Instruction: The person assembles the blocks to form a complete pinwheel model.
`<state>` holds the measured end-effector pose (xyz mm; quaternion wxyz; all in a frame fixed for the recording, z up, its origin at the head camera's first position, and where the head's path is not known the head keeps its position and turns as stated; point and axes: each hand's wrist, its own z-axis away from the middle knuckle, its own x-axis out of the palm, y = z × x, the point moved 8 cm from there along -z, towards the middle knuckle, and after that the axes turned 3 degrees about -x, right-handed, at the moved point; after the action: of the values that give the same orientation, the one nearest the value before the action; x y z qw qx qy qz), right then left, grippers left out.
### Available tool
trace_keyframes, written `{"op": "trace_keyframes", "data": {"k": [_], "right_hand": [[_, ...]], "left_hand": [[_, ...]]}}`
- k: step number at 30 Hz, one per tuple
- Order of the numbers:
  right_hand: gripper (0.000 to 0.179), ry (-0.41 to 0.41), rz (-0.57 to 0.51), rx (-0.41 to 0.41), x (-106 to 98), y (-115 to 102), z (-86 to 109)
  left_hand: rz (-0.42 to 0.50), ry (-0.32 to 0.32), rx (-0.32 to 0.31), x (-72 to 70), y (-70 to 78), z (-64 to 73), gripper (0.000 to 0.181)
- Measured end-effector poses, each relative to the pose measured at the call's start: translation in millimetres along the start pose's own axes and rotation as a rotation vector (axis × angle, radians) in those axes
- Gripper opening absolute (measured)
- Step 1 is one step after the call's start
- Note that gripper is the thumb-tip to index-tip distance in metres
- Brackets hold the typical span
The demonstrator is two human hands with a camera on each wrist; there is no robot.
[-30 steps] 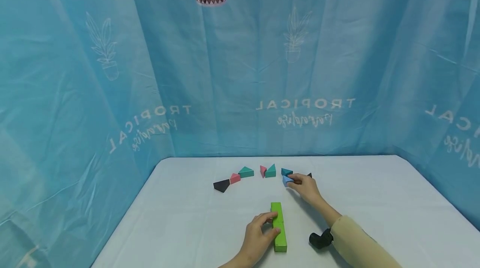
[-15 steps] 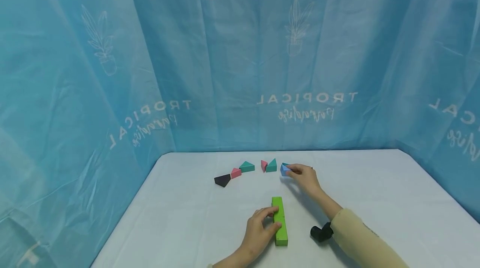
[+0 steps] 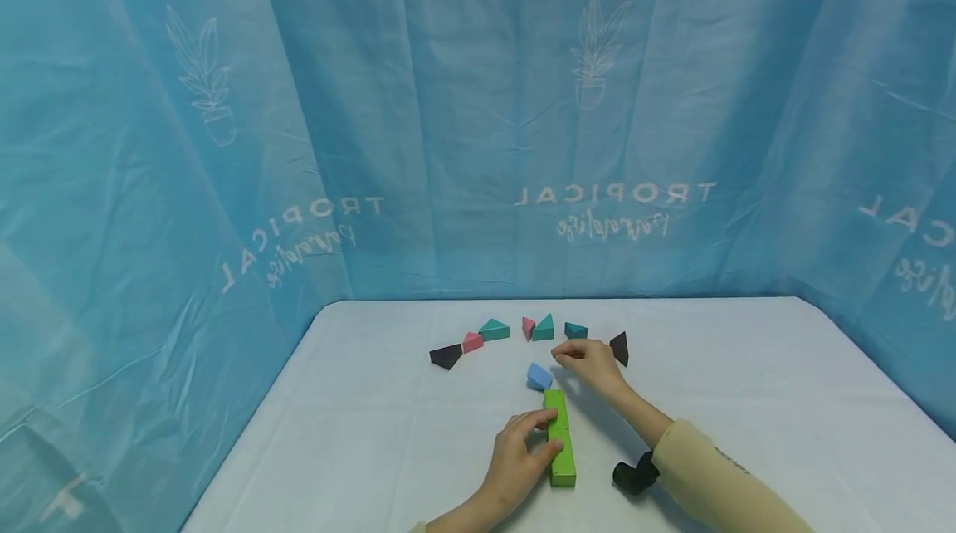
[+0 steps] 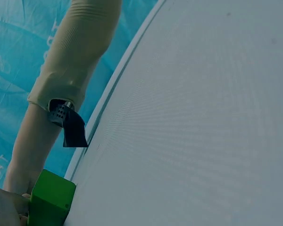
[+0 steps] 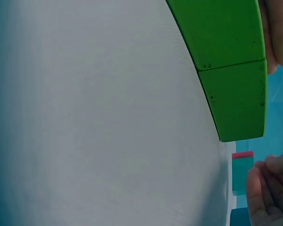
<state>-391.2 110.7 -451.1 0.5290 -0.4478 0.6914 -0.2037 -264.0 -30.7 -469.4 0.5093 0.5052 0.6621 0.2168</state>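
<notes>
In the head view my left hand (image 3: 515, 458) grips a row of two green blocks (image 3: 562, 458), thumb and fingers at their left side. Just beyond the row's far end lies a small blue block (image 3: 539, 376), tilted. My right hand (image 3: 593, 365) hovers to the right of it, apart from it, fingers loosely bent and fingertips close together with nothing seen between them. The right wrist view shows the seam between the green blocks (image 5: 236, 99) and my right hand (image 5: 273, 188) beyond. A green block's end (image 4: 52, 197) appears in the left wrist view beside my left fingers.
Across the back stand a black block (image 3: 446, 356), pink block (image 3: 472, 341), green triangular block (image 3: 495, 330), another pink one (image 3: 528, 328), another green one (image 3: 543, 328), a dark teal block (image 3: 576, 330) and a black triangular block (image 3: 620, 348). Blue curtains (image 3: 478, 143) surround the white table (image 3: 336, 433).
My right hand has brought the blue block from beside the teal one nearer to the green row and let go. It has shifted slightly left. My left hand keeps its grip.
</notes>
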Motion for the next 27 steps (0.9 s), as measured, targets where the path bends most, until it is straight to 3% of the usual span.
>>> {"op": "trace_keyframes", "data": {"k": [8,11,14,19,22,27], "right_hand": [[0.013,-0.017,-0.025,0.030,5.3,-0.3,0.7],[0.024,-0.090,-0.060,0.006,14.0,-6.2,1.2],[0.037,-0.212,-0.100,-0.069,27.3,-16.8,3.4],[0.042,-0.387,-0.085,-0.183,47.2,-30.5,8.2],[0.039,-0.430,-0.055,-0.203,54.3,-32.3,9.4],[0.033,-0.431,-0.040,-0.210,58.6,-33.7,9.5]], "left_hand": [[-0.001,0.003,0.008,-0.5,0.4,-1.0,0.037],[-0.009,0.005,0.018,-0.9,1.0,-1.0,0.037],[-0.016,0.013,0.028,-1.4,1.5,-0.7,0.037],[-0.034,0.030,0.064,-2.2,2.9,1.1,0.035],[-0.036,0.028,0.068,-1.5,3.2,1.5,0.036],[-0.021,0.013,0.035,0.4,1.9,0.5,0.037]]}}
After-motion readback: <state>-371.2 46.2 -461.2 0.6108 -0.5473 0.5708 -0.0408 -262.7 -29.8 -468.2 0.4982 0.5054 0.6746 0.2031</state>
